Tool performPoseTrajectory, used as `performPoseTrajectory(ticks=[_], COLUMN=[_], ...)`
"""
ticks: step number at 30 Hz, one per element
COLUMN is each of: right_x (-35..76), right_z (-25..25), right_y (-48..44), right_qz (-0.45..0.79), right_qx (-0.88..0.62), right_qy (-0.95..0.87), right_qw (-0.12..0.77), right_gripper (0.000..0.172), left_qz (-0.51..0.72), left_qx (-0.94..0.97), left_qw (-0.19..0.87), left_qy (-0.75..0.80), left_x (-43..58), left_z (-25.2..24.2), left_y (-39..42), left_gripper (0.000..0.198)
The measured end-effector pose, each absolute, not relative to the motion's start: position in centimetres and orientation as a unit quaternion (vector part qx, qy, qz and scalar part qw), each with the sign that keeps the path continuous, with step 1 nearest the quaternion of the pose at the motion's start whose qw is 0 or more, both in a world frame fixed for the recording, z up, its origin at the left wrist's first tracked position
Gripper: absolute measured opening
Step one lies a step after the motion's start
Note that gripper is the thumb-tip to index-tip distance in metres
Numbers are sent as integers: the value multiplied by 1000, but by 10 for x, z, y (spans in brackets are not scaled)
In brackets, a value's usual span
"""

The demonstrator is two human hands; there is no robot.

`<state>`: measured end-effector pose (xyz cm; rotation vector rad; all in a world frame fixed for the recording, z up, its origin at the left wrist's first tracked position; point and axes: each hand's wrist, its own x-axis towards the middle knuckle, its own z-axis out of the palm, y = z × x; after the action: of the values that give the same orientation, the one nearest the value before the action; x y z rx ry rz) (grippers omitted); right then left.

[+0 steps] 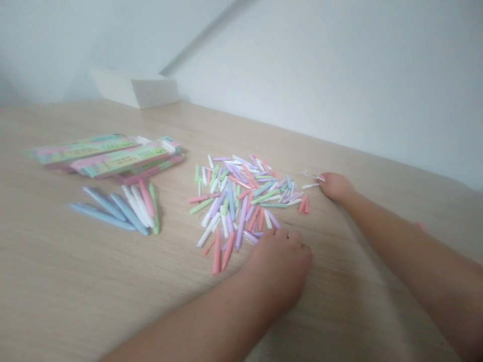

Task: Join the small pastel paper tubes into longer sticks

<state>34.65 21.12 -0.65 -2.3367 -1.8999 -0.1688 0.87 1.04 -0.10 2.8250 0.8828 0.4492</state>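
A loose heap of pastel pen parts [241,196], tubes and caps in coral, purple, green, white and blue, lies on the wooden table. At its near right edge is my left hand [281,264], back upward and fingers curled down beside purple and clear pieces; whatever it holds is hidden. Past the heap's right side, my right hand [335,187] is closed low over the table. Slim white pieces [311,186] stick out or lie at its fingertips; blur hides the exact grip. Two short coral caps [304,205] lie between the hands.
Left of the heap, several whole-looking pens [124,208] lie in blue, white, pink and green. Behind them are stacked pastel printed boxes [124,158], with an end open. A white box-like object [154,92] stands against the pale wall [339,70].
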Motion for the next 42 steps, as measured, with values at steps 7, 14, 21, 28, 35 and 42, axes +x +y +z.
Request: performPoseTrajectory(ticks=[7, 14, 21, 28, 35, 42], right_x=[324, 269, 211, 208, 200, 201], right_z=[1, -5, -15, 2, -1, -6], right_y=[175, 14, -102, -78, -54, -55], right_qz=[-43, 115, 485, 575, 575, 580], right_qx=[-811, -791, -611, -559, -540, -533], right_qy=[-552, -492, -386, -378, -402, -378], right_qw=[190, 345, 492, 462, 465, 487], right_gripper=[33, 38, 36, 44, 43, 30], left_qz=[173, 202, 313, 291, 324, 340], left_qx=[939, 936, 856, 786, 688, 653], left_qw=[64, 77, 328, 442, 561, 582], left_qy=[290, 278, 246, 319, 327, 346], left_x=[9, 8, 31, 37, 45, 42], left_z=[-6, 5, 5, -8, -16, -21], left_y=[10, 9, -13, -7, 10, 15], left_gripper=[24, 28, 36, 31, 34, 24])
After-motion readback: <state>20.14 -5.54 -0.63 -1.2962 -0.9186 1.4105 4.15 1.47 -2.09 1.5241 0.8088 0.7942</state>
